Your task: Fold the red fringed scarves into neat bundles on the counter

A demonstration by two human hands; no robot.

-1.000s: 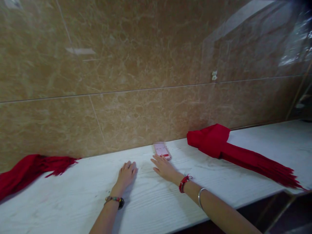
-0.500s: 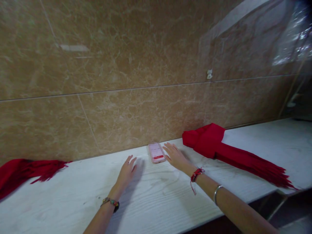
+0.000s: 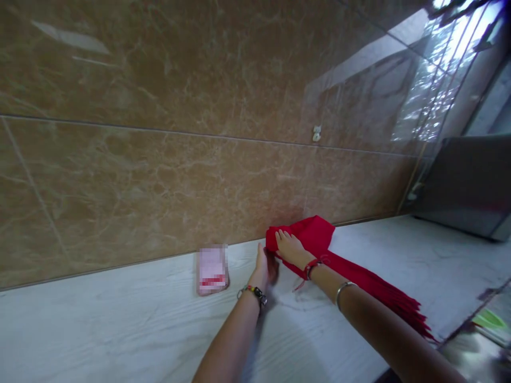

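A red fringed scarf (image 3: pixel 316 232) lies folded against the tiled wall, its fringed tail running toward the lower right. My right hand (image 3: pixel 291 248) rests on top of the folded part with its fingers spread flat. At the scarf's left edge, my left hand (image 3: pixel 262 267) stands on its side, thumb up and fingers partly in shadow. It looks open, and whether it touches the cloth is hard to tell. To the left of both hands is a flat pink rectangular object (image 3: pixel 212 268), partly blurred, lying on the white wood-grain counter (image 3: pixel 120 324).
The brown marbled tile wall (image 3: pixel 179 181) rises right behind the counter. A small white fitting (image 3: pixel 316 133) sits on it. At the far right stands a large dark grey box-like object (image 3: pixel 471 183). A green item (image 3: pixel 490 319) shows below the counter's right edge.
The view has turned to the right. Both hands have moved right, away from the pink object, to the red scarf; my right hand now lies on it. The second red cloth has left the view.
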